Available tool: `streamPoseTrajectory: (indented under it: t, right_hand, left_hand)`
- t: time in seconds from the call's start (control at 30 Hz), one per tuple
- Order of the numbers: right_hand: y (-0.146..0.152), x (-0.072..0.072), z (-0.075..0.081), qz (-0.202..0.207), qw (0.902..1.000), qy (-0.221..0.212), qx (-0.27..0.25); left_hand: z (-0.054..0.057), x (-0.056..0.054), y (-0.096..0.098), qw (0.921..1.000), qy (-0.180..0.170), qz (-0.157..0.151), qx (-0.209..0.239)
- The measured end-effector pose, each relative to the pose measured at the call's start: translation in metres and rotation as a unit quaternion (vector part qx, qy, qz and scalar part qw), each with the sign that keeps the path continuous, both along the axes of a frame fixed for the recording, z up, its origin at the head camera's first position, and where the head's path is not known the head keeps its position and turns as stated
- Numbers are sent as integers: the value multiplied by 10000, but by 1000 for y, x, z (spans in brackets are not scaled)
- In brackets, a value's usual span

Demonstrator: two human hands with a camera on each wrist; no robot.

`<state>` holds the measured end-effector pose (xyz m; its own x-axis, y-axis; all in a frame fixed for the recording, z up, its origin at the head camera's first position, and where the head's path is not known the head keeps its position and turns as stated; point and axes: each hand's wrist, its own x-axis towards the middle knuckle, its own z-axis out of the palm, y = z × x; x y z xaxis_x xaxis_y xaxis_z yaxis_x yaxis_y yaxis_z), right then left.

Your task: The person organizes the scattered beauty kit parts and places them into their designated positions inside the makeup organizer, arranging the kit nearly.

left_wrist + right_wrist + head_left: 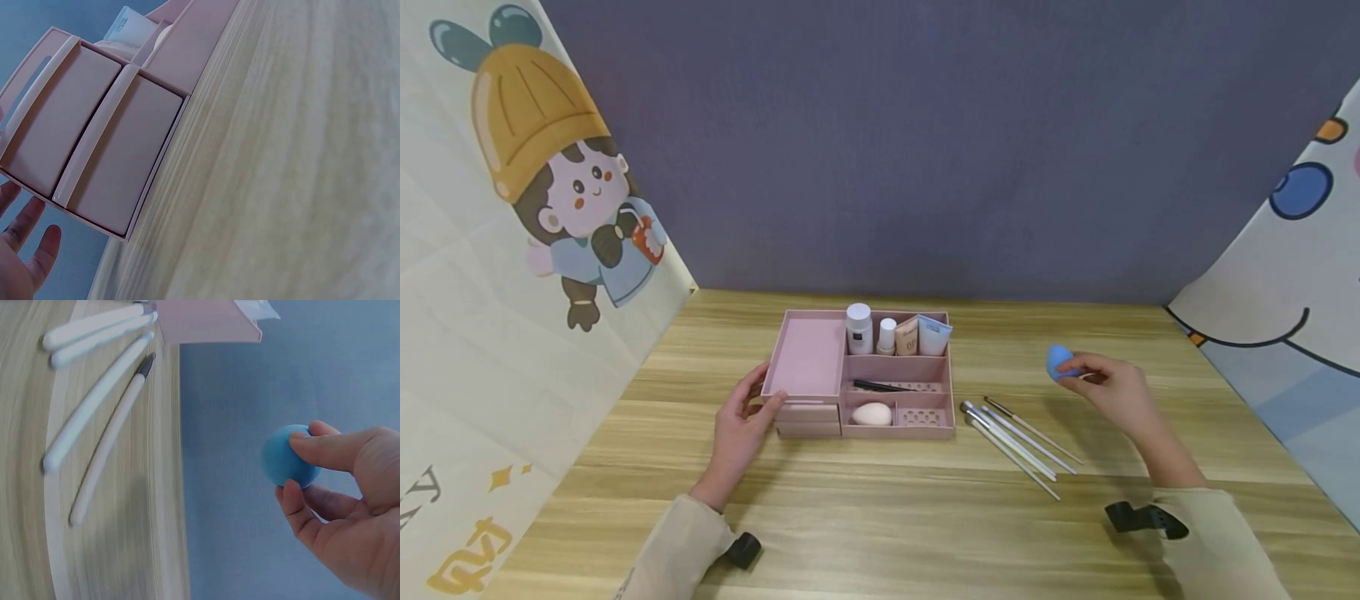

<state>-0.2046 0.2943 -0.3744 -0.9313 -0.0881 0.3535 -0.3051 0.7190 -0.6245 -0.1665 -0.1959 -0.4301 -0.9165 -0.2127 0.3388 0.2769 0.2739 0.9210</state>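
The right hand [1112,393] pinches a blue makeup sponge [1058,363]; the left hand [737,429] (loosely spread) seemingly touches a pink cosmetics organizer [808,350].

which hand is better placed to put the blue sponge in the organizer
Likely the right hand: it pinches the blue sponge, while the left hand is at the left front corner of the organizer.

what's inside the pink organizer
The organizer holds a tall bottle, small bottle, beige tube, blue tube, black pen-like stick and pale sponge. The drawers are shut, so their contents are hidden.
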Motion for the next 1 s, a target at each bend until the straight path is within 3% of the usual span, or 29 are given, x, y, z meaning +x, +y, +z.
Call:
streamPoseTrajectory:
  t: [0.33,0.63,1.0]
  right_hand:
    - [-20,-4,-1,175,9986,163,-482]
    - [-45,-4,-5,725,9951,517,-439]
    - [-75,0,-6,1178,9911,42,-620]
  left_hand:
    - [1,0,1,10000,-42,-12,53]
    - [1,1,0,10000,-43,-16,50]
    - [2,1,1,10000,-43,-4,40]
